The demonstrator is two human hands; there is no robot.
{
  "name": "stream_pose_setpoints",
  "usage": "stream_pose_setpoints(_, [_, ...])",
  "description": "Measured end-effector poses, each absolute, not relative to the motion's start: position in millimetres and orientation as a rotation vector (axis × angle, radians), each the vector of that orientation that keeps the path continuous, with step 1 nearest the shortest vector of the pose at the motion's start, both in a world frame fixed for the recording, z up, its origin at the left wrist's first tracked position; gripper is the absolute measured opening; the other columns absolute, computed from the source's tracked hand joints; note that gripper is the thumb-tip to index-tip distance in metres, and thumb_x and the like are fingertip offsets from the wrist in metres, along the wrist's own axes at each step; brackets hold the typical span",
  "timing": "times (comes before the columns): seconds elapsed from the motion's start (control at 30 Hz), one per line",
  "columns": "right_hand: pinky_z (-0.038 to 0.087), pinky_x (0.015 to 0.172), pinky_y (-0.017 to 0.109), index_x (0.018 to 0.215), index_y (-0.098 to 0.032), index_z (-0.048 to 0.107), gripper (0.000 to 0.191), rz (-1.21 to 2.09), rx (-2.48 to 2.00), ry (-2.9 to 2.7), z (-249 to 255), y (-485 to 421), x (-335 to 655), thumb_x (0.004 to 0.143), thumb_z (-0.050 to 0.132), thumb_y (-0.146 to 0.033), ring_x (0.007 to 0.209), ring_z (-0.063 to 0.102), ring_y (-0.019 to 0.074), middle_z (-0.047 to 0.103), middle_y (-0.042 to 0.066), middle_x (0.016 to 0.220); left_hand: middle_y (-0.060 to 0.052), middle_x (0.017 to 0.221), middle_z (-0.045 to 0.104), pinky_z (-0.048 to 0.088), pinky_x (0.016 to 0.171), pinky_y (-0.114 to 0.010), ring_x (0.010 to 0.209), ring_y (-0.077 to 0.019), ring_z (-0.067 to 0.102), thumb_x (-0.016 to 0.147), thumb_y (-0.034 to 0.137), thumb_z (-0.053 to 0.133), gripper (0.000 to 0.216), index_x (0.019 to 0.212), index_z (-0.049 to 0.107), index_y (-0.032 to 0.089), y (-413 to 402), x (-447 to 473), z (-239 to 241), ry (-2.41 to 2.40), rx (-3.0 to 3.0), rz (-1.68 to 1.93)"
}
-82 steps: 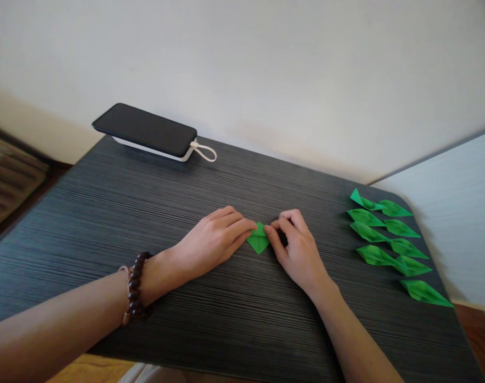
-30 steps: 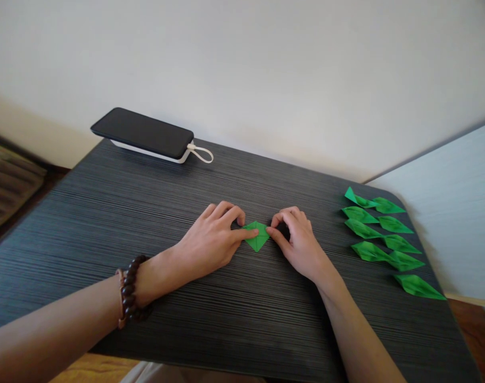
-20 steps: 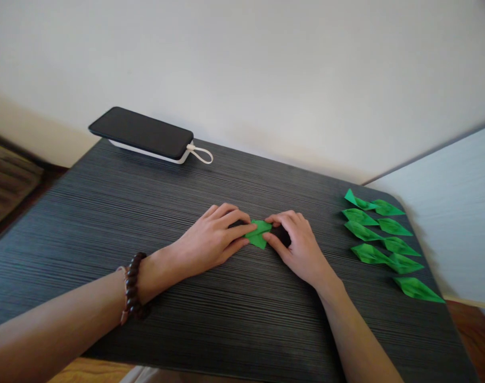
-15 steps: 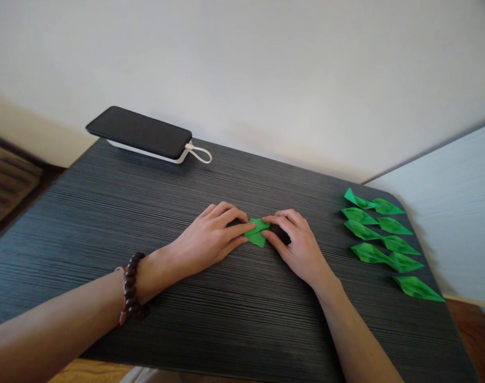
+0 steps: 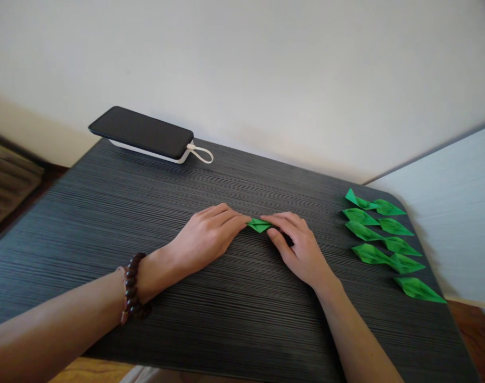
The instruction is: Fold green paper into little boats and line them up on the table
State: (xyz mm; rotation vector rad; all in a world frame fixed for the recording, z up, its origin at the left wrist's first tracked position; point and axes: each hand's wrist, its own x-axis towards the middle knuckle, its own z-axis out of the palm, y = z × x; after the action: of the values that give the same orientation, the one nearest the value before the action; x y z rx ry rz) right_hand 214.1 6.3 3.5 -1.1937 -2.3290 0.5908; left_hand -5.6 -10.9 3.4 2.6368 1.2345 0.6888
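A small piece of green folded paper [image 5: 259, 225] lies flat on the dark striped table [image 5: 146, 213] near its middle. My left hand [image 5: 206, 236] lies with its fingers stretched toward the paper's left end, fingertips pressing on it. My right hand [image 5: 296, 247] presses the paper's right end with fingers held together and the thumb beneath. A dark bead bracelet [image 5: 132, 290] is on my left wrist.
Several finished green folded paper pieces [image 5: 380, 234] lie in two columns at the table's right side. A black phone [image 5: 142, 132] rests on a white power bank with a loop cord [image 5: 202, 153] at the back left. A pale wall stands behind the table.
The green paper was a wider diamond; its lower half has been folded up, leaving a narrow flat strip. Both hands' fingertips have moved closer together on it.
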Motion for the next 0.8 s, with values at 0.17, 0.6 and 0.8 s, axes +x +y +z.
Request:
stream_pose_setpoints(0.17, [0.042,0.08,0.036,0.103,-0.024,0.063,0.018,0.54,-1.174,-2.309,1.3,1.4,204.8,0.09,0.051,-0.026,0.09,0.057,0.0193,0.064,0.004,0.097,-0.007,0.095,0.066,0.048,0.082,-0.034,0.089,-0.0187,0.058,0.09,0.016,0.044,0.023,0.107,0.059,0.013,-11.3,-5.0,0.4,1.286,2.538,0.725])
stream_pose_setpoints(0.6, [0.045,0.07,0.032,0.087,-0.02,0.061,0.011,0.771,-1.1,-2.142,5.0,-2.5,203.0,0.087,0.052,-0.025,0.073,0.055,0.016,0.062,0.003,0.079,0.002,0.086,0.068,0.047,0.068,-0.022,0.074,-0.0121,0.061,0.084,0.028,0.055,0.017,0.093,0.067,0.02,-11.3,1.6,13.4,1.312,1.869,0.718])
stream_pose_setpoints(0.8, [0.043,0.064,0.03,0.075,-0.019,0.058,0.014,0.815,-1.098,-2.113,7.0,-6.0,200.2,0.087,0.053,-0.025,0.067,0.053,0.0143,0.059,0.001,0.071,0.001,0.083,0.067,0.046,0.067,-0.024,0.074,-0.0139,0.06,0.076,0.036,0.065,0.023,0.091,0.066,0.02,-11.7,2.6,13.6,1.317,1.899,0.712])
